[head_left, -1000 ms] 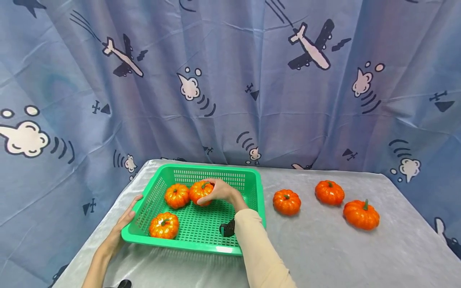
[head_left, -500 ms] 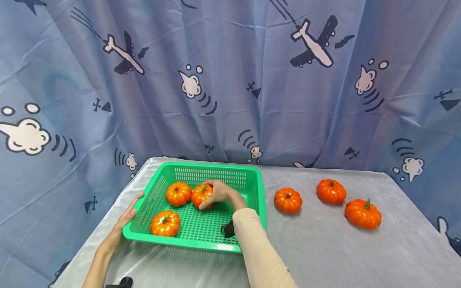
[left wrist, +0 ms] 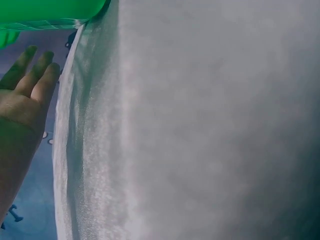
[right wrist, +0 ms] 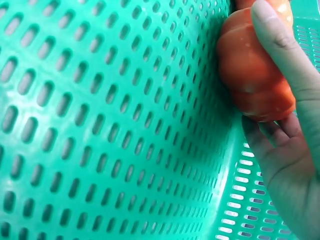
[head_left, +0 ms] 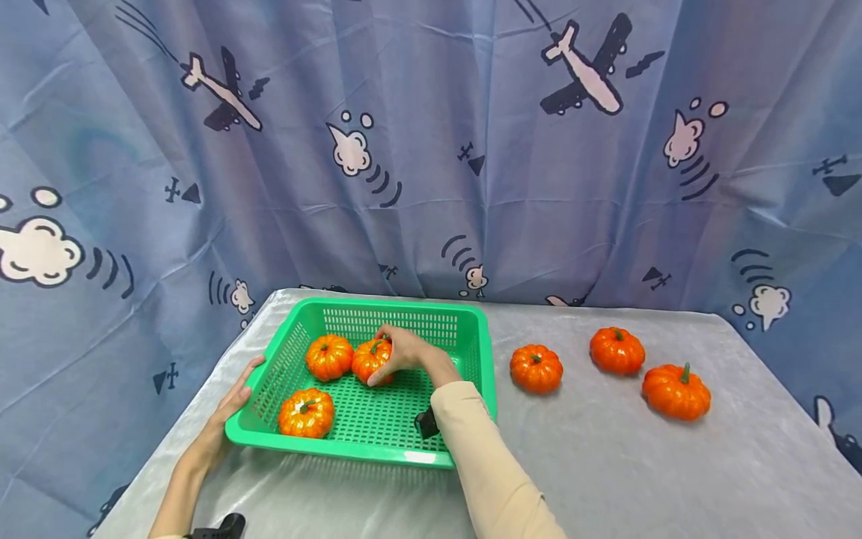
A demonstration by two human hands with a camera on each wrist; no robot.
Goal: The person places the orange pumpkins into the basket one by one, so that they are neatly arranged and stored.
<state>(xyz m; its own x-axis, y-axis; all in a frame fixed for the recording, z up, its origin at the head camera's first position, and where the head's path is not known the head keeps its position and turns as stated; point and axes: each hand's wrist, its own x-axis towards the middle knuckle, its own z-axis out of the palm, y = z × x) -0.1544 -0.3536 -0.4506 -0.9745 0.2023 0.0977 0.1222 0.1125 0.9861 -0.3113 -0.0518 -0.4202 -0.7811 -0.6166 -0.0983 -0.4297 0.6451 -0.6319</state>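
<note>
In the head view, my right hand (head_left: 405, 355) grips a small orange pumpkin (head_left: 367, 360) inside a green plastic basket (head_left: 361, 456). Thumb and fingers stand on opposite sides of this pumpkin (right wrist: 255, 70) in the right wrist view, low over the perforated floor. To its left sits a second pumpkin (head_left: 329, 357), and a third pumpkin (head_left: 306, 413) lies in the front left corner. My left hand (head_left: 227, 408) is at the basket's left side, fingertips right at the rim. From the left wrist camera, that hand's fingers (left wrist: 37, 75) look straight beneath the basket's edge.
On the grey-covered table (head_left: 572, 464), right of the basket, lie a near pumpkin (head_left: 536, 368), a back pumpkin (head_left: 616, 350) and a far-right pumpkin (head_left: 676, 392). A blue curtain (head_left: 431, 150) with airplane prints hangs behind the table.
My right hand has lowered the held pumpkin slightly beside the second one in the basket. My left hand stays at the rim. The head view has shifted a little.
</note>
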